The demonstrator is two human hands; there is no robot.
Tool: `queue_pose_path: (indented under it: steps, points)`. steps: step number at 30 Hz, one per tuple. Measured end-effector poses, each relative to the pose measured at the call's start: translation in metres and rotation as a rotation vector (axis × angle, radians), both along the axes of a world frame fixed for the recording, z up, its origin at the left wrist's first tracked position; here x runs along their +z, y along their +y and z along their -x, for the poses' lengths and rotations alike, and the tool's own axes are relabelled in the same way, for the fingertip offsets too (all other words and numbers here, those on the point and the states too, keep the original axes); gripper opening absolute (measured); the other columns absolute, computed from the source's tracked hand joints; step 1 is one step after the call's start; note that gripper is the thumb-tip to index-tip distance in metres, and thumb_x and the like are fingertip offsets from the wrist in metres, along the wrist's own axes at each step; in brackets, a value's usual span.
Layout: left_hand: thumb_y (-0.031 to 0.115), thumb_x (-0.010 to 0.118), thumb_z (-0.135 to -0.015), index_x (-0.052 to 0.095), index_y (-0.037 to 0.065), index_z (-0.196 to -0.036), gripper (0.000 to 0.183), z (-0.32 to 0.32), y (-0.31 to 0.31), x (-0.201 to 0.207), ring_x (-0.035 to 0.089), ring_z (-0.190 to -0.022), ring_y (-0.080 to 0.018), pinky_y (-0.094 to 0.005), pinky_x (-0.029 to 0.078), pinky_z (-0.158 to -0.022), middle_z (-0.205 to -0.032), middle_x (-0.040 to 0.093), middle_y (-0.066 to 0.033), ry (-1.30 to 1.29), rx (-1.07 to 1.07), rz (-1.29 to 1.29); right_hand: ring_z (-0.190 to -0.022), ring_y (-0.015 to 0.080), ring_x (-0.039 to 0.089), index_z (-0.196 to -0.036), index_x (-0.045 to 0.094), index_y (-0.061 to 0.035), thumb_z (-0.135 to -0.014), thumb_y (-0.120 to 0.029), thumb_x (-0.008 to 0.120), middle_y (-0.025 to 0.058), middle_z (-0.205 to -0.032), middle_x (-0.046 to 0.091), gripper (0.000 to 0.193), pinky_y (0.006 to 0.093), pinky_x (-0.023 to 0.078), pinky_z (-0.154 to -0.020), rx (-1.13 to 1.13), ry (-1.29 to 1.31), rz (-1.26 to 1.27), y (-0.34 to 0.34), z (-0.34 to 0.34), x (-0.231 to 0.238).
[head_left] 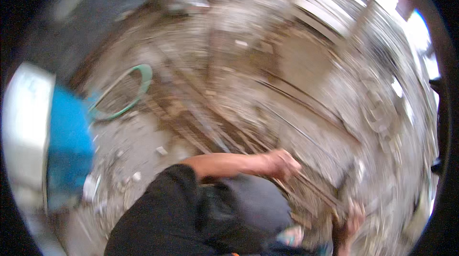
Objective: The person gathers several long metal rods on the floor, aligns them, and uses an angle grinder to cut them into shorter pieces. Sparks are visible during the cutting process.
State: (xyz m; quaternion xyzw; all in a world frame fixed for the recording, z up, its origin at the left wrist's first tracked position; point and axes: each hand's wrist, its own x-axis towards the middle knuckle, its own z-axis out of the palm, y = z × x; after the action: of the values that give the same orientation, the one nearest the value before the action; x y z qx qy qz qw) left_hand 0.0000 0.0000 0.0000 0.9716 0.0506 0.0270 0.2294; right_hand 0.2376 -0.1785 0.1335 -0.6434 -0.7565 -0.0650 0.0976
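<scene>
My left forearm reaches across above my bent, dark-clothed leg (248,198). At its end my left hand (283,164) is closed around a long, thin brown rod (316,189), which slants down to the right. Near the lower end of that rod is my right hand (353,218), smeared by motion, so its fingers cannot be made out. Whether the rod is wood or metal cannot be told. More long, thin bars (205,122) lie on the ground just beyond my left forearm.
A green hoop (146,81) lies on the grey, littered ground to the left. Closer in stands a large blue and white object (71,141). Two more thin rods (306,101) lie ahead, beside a brown flat patch (306,60). The right side is blurred clutter.
</scene>
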Motion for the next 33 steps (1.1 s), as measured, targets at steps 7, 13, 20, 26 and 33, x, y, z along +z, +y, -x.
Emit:
queue_pose_path:
  steps: [7,13,20,26,33]
  points:
    - [0.023,0.056,-0.093,0.061,0.008,-0.086,0.017,-0.012,-0.033,0.014,0.069,-0.075,-0.0382,-0.0503,0.054,-0.064,-0.073,0.064,-0.0184,0.099,0.048,0.149,-0.122,0.0280,0.058,-0.142,0.053,-0.0066,-0.087,-0.042,0.069,0.0130,-0.131,0.060,0.067,0.0540,0.032,-0.118,-0.058,-0.064,0.028,-0.054,0.020,-0.068]
    - [0.028,0.056,-0.099,0.060,0.005,-0.082,0.029,-0.016,-0.042,0.033,0.066,-0.077,-0.0432,-0.0521,0.051,-0.069,-0.078,0.065,-0.0216,0.093,0.159,0.274,-0.093,0.0252,0.065,-0.134,0.057,-0.0050,-0.092,-0.051,0.064,0.0092,-0.101,0.066,0.063,0.0420,0.049,-0.089,-0.101,0.137,0.213,-0.032,0.016,-0.083]
    - [0.022,0.061,-0.096,0.062,0.006,-0.083,0.021,-0.015,-0.052,0.027,0.066,-0.073,-0.0402,-0.0492,0.051,-0.064,-0.078,0.066,-0.0183,-0.033,0.231,0.218,-0.084,0.0272,0.070,-0.135,0.058,-0.0181,-0.097,-0.030,0.054,0.0073,-0.090,0.066,0.039,0.0402,0.056,-0.069,-0.023,0.177,0.351,-0.031,0.022,-0.108]
    - [0.017,0.065,-0.093,0.066,0.007,-0.091,0.010,-0.012,-0.053,0.019,0.068,-0.076,-0.0384,-0.0458,0.053,-0.065,-0.083,0.068,-0.0157,-0.099,0.248,0.204,-0.076,0.0302,0.070,-0.120,0.061,-0.0171,-0.097,-0.029,0.057,0.0101,-0.085,0.066,0.027,0.0454,0.056,-0.064,-0.045,0.370,0.365,-0.029,0.017,-0.113]
    - [0.022,0.070,-0.089,0.070,0.011,-0.103,0.018,0.012,-0.076,0.013,0.067,-0.086,-0.0260,-0.0425,0.051,-0.083,-0.088,0.070,-0.0073,-0.186,0.249,-0.026,-0.074,0.0342,0.069,-0.134,0.061,-0.0238,-0.093,-0.038,0.064,0.0123,-0.083,0.069,0.044,0.0494,0.054,-0.062,0.006,0.418,0.529,-0.039,0.016,-0.109]
